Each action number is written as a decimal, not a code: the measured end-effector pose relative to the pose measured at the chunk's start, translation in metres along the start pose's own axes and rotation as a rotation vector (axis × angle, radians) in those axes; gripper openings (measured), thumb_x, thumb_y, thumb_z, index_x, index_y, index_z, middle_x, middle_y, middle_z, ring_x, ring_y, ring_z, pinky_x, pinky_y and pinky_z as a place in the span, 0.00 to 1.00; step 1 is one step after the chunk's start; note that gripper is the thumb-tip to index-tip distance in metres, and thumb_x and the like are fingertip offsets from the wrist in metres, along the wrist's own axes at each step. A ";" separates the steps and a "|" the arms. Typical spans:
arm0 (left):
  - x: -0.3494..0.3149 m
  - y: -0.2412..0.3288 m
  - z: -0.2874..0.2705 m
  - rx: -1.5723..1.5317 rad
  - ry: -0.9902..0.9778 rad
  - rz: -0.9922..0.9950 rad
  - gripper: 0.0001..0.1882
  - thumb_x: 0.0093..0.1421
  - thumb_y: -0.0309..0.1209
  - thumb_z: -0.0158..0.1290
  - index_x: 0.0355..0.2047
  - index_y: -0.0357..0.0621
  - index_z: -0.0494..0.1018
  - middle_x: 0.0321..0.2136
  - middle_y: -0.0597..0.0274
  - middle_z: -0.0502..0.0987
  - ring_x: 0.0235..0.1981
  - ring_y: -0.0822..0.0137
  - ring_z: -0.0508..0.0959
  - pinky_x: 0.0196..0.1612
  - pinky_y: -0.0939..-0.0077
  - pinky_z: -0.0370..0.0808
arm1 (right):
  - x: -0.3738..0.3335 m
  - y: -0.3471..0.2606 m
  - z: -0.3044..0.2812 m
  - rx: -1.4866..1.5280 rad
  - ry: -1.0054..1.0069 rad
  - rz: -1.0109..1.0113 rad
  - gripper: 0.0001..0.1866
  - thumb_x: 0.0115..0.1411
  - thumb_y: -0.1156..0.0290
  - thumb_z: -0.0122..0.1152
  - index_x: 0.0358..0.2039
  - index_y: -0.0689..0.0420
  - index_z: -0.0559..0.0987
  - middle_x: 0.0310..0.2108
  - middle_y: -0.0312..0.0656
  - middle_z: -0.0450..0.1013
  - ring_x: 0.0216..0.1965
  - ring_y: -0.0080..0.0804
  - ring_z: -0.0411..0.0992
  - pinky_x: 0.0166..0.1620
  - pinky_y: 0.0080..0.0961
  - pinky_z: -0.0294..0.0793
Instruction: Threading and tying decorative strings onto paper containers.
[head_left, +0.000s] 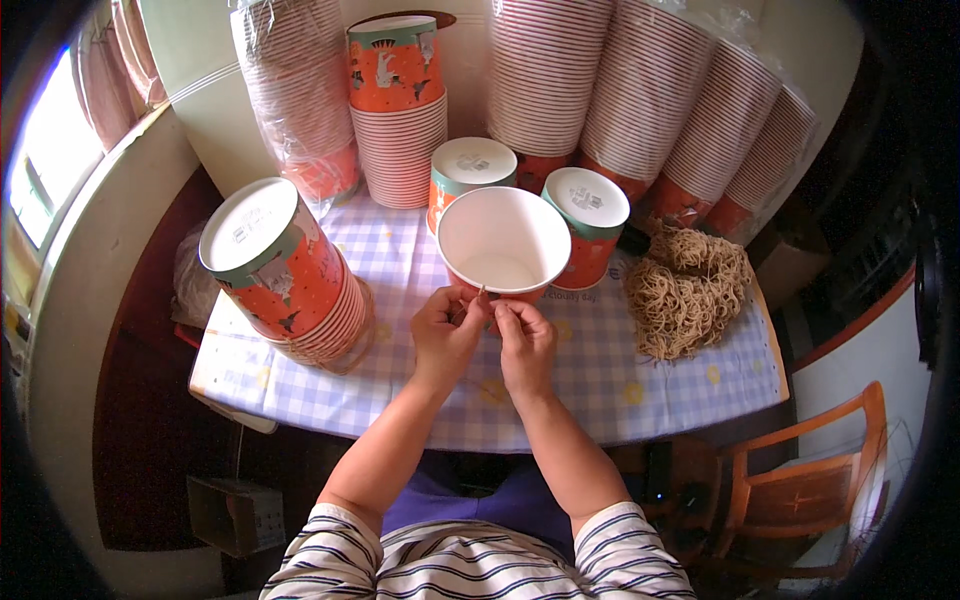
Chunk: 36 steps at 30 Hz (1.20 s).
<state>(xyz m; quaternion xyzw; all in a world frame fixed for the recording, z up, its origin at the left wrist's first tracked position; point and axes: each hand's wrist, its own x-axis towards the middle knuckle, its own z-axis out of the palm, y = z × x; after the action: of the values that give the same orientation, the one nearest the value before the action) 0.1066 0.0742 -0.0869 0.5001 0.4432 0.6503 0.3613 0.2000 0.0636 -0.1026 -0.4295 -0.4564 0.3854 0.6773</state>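
Note:
A white-lined paper bucket (500, 262) with an orange outside stands upright, mouth up, near the middle of the table. At its near rim, my left hand (443, 338) and my right hand (527, 347) meet, both closed in a pinch with the thumbs and fingertips close together. Whatever lies between the fingertips is too small to make out. Just behind this bucket, an upside-down orange and green paper bucket (475, 163) shows its white base, and a similar overturned bucket (588, 215) stands to the right.
A tilted stack of overturned buckets (285, 270) stands left, tan cord loops around its lower end. Right lies a heap of tan cord (690, 290). Tall bucket stacks, some in clear plastic (648, 95), line the back. Checked cloth (580, 400) covers the table; a wooden chair (800, 480) stands right.

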 end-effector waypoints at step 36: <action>-0.014 -0.012 -0.023 0.124 -0.150 0.193 0.05 0.56 0.27 0.54 0.30 0.37 0.76 0.17 0.60 0.75 0.18 0.75 0.72 0.22 0.80 0.66 | -0.002 -0.004 0.004 0.128 -0.059 0.108 0.10 0.60 0.69 0.56 0.35 0.63 0.79 0.30 0.37 0.77 0.32 0.19 0.72 0.36 0.16 0.71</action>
<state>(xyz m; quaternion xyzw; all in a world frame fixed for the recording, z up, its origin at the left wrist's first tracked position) 0.0883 0.0606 -0.1048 0.6090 0.4042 0.6143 0.2972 0.1960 0.0610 -0.0987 -0.3978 -0.4266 0.4624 0.6677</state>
